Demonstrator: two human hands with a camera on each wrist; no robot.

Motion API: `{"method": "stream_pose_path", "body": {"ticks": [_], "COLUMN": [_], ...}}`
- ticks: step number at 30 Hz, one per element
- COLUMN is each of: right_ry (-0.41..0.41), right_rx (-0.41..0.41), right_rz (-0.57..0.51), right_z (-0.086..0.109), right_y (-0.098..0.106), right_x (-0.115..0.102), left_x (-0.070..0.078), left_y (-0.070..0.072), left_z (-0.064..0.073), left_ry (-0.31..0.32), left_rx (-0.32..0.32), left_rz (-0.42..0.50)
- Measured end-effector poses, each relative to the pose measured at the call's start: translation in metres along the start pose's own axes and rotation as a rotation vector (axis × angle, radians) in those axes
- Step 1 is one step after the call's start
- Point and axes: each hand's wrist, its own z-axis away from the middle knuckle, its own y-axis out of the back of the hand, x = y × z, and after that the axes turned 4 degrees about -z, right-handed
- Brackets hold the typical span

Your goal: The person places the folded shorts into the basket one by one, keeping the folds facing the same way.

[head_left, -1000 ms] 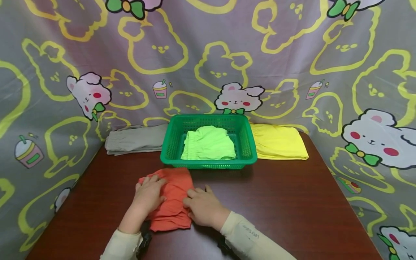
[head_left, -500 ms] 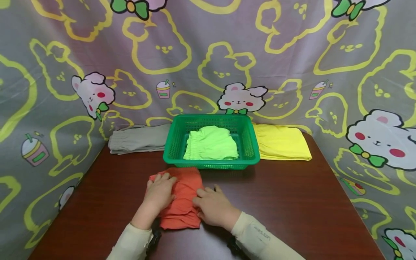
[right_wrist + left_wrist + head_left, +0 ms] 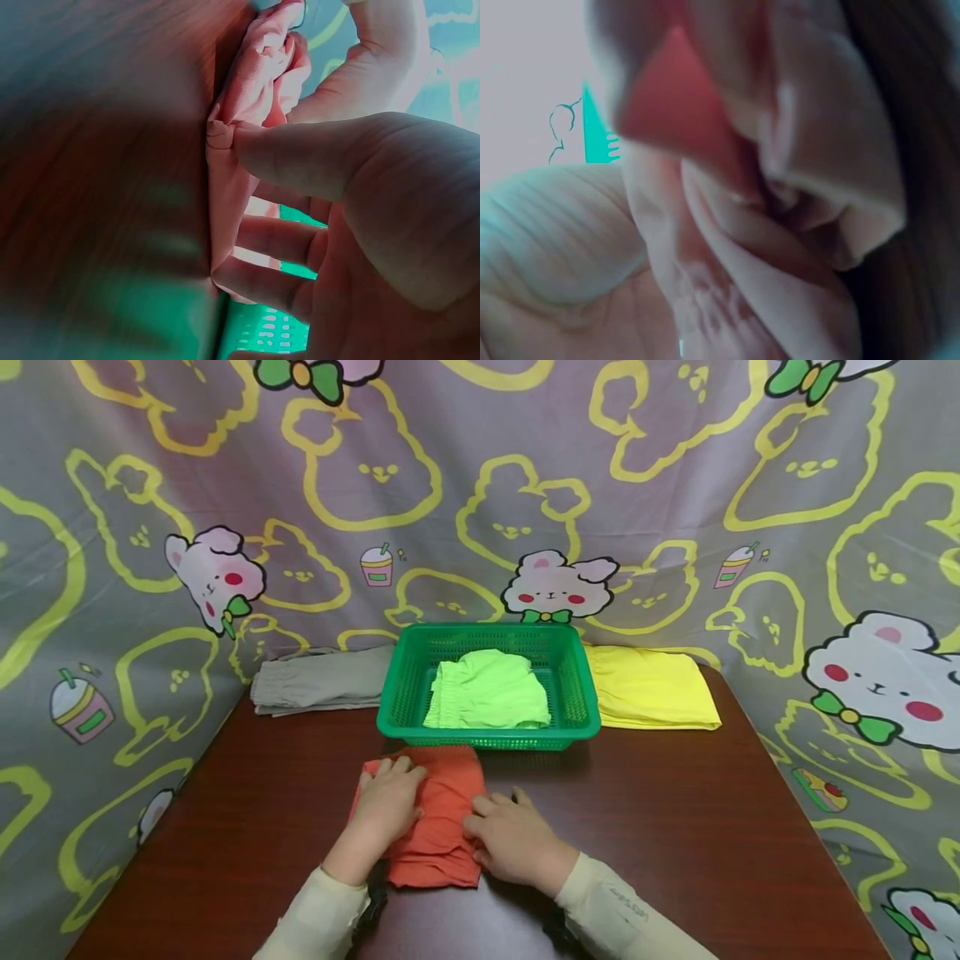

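Note:
A folded orange-red garment (image 3: 442, 827) lies on the table just in front of the basket, wrinkled toward its near end. My left hand (image 3: 386, 810) rests over its left side, fingertips and thumb on the fabric. Along the right edge sits my right hand (image 3: 517, 839). In the right wrist view, its thumb (image 3: 292, 154) touches the upper part of that edge and its fingers (image 3: 270, 281) meet the side close to the table. Loose folds of the garment (image 3: 825, 105) fill much of the left wrist view, blurred.
A green plastic basket (image 3: 387, 710) at the back centre contains folded lime-green shorts (image 3: 491, 692). A folded grey garment (image 3: 322, 681) lies left of it, a yellow one (image 3: 652, 687) right. Patterned curtains (image 3: 465, 410) enclose the dark brown table (image 3: 637, 827).
Both hands have slid the orange-red garment to the right across the table, keeping contact with its sides. The basket and the other garments stay in place; the head view shifted slightly at first.

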Motion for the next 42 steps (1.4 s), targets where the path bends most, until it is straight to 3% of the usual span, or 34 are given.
{"method": "stream_pose_path", "body": {"ticks": [24,42], "right_ry": [-0.012,0.001], "right_rx": [0.032,0.075], "right_rz": [-0.055,-0.037], "right_z": [0.028,0.043], "right_y": [0.005,0.008], "right_x": [0.022,0.032], "left_x": [0.036,0.059], "left_y": [-0.001,0.0], "left_z": [-0.013,-0.019], "left_ry": [-0.031,-0.044], "left_rx": [-0.04,-0.045], "left_rz": [-0.035,-0.064]}}
